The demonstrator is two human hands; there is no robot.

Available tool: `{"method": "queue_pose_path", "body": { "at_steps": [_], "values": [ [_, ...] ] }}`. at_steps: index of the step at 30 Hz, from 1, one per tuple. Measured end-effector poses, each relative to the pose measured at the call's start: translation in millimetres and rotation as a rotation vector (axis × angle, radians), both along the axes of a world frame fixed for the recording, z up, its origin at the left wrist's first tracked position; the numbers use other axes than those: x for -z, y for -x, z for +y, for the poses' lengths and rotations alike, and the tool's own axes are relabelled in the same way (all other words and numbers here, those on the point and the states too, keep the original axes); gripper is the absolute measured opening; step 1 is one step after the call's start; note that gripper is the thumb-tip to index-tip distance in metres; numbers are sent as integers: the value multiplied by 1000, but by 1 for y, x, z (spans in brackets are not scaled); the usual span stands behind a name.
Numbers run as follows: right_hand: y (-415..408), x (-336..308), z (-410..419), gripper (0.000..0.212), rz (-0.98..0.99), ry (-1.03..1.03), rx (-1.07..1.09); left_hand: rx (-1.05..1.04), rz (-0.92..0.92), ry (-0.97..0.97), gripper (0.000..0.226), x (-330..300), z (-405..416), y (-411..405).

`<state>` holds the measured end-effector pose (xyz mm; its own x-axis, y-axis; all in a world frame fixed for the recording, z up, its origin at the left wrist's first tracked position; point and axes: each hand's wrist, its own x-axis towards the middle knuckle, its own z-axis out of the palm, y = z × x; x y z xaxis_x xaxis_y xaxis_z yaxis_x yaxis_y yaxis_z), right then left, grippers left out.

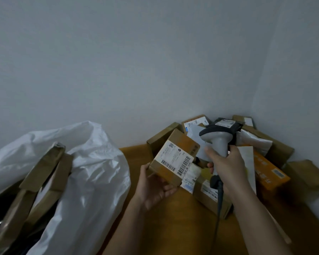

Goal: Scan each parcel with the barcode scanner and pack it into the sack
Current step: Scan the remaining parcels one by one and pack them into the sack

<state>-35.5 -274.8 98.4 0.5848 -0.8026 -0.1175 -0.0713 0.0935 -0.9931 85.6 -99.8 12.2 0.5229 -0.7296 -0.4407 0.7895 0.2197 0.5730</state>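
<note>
We hold a small box (pixel 174 157) in our left hand (pixel 155 188), thumb on its near-left edge and fingers curled under its base, so that grip is grasping the box. The box is tilted, its white label with two barcodes facing up towards us. Our right hand (pixel 226 166) has its grip wrapped round the handle of the grey scanner (pixel 217 138), whose dark head sits above and just right of the box. The scanner's cable (pixel 218 208) hangs down beside our right forearm. Behind both hands, a pile of parcels (pixel 247 142) fills the corner on the wooden counter (pixel 173 227), among them an orange box (pixel 271 173). To the left stands the white sack (pixel 92 162), open, with brown boxes (pixel 42 173) leaning inside it.
</note>
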Motion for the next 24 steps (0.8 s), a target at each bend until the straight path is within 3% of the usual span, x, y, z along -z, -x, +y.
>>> {"method": "queue_pose_path", "body": {
  "at_steps": [8,16,18,20,22,24],
  "values": [
    [6,2,22,66,-88,-151,13,156,52,284,72,-30,14,18],
    [9,8,27,55,-167,-259,-107,53,7,132,54,-31,32,37],
    [10,11,27,51,-137,-231,-134,74,-66,71,44,-30,35,42],
    [12,11,28,47,-79,-141,-139,123,-280,-80,40,-32,33,43],
    [14,11,27,43,-5,-31,-162,62,-473,-201,57,-30,32,38],
    [17,9,25,44,67,66,-223,-29,-532,-155,75,-33,35,33]
  ]
}}
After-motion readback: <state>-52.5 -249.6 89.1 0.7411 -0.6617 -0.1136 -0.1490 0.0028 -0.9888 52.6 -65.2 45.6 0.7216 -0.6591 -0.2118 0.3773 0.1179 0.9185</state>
